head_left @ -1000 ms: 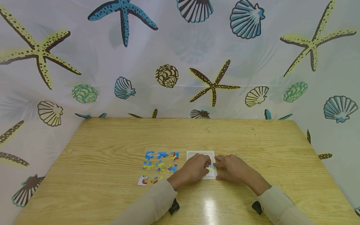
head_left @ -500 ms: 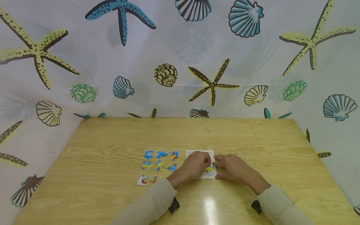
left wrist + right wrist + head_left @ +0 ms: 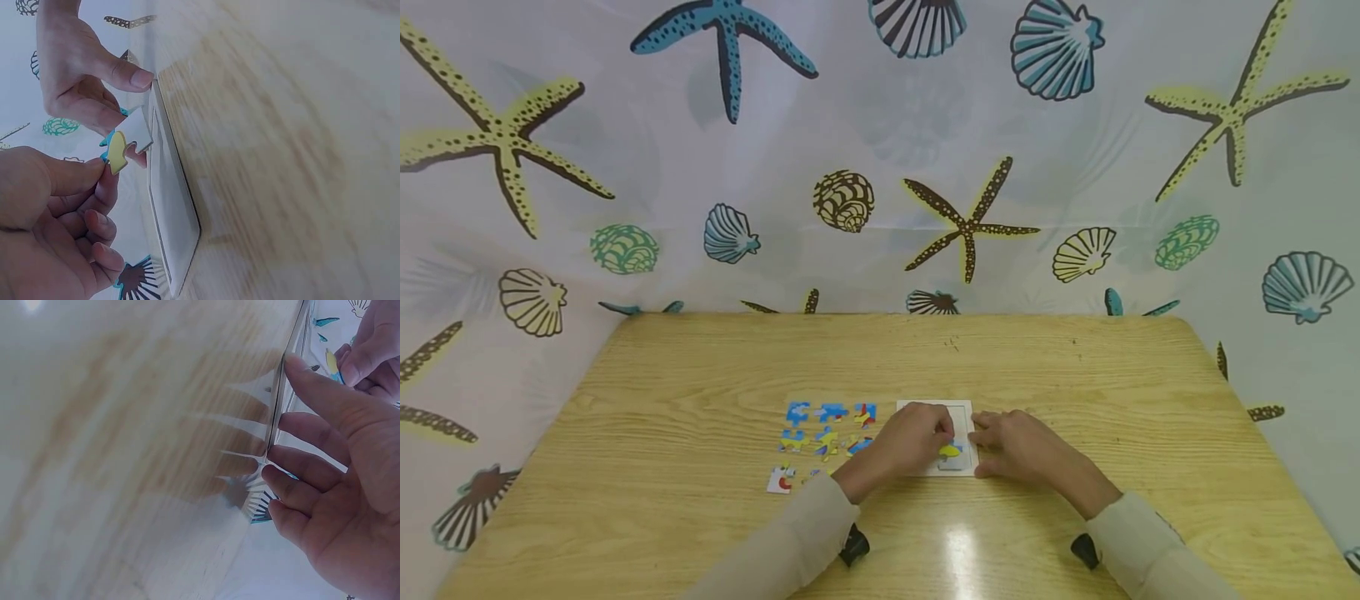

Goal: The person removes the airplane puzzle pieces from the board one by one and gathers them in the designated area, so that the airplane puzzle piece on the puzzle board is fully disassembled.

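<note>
A jigsaw piece (image 3: 117,150) with a yellow, blue and white print is pinched between thumb and fingertip of my left hand (image 3: 913,437). In the left wrist view it stands tilted close over the white puzzle tray (image 3: 174,225), the other fingers of that hand loosely curled. From the head view, the left hand covers much of the tray's left half. At the tray's right edge, my right hand (image 3: 1022,450) rests with fingers spread. Its thumb and fingertips touch the tray's side in the right wrist view.
Left of the tray, several loose jigsaw pieces (image 3: 793,438) lie in rough rows on the wooden table (image 3: 700,367); the left forearm overlaps the nearest row. Behind the table hangs a cloth (image 3: 790,267) printed with shells and starfish.
My left hand has shifted slightly left over the tray, carrying the pinched jigsaw piece with it. The right hand stays at the tray's edge.
</note>
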Demonstrator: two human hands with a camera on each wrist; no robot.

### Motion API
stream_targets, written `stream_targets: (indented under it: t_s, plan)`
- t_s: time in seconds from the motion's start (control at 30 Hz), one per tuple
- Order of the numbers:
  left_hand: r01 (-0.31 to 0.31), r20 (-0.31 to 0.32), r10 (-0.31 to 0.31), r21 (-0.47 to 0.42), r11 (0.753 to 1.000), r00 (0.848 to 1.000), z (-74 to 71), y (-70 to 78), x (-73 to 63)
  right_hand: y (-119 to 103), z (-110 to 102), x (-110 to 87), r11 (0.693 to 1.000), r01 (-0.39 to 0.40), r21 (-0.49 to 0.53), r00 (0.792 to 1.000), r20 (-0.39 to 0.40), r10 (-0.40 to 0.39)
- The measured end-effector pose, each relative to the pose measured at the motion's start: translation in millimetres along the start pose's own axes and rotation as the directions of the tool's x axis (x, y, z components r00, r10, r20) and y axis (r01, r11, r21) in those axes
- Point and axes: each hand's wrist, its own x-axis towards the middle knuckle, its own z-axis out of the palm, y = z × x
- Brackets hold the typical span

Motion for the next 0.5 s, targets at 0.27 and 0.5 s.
stream_targets:
  t_s: [0.27,0.5]
  plan:
    - [0.016,0.009,-0.016,-0.020,1.000,1.000,-6.2,-14.3,-7.0,0.9,0.2,0.2,1.000,-0.007,-0.007,1.000,0.008,0.007]
    - [-0.040,0.018,0.041,-0.056,0.998,0.999,-16.7,-30.0,-17.2,1.0,0.0,0.2,1.000,-0.012,0.014,1.000,0.016,0.012]
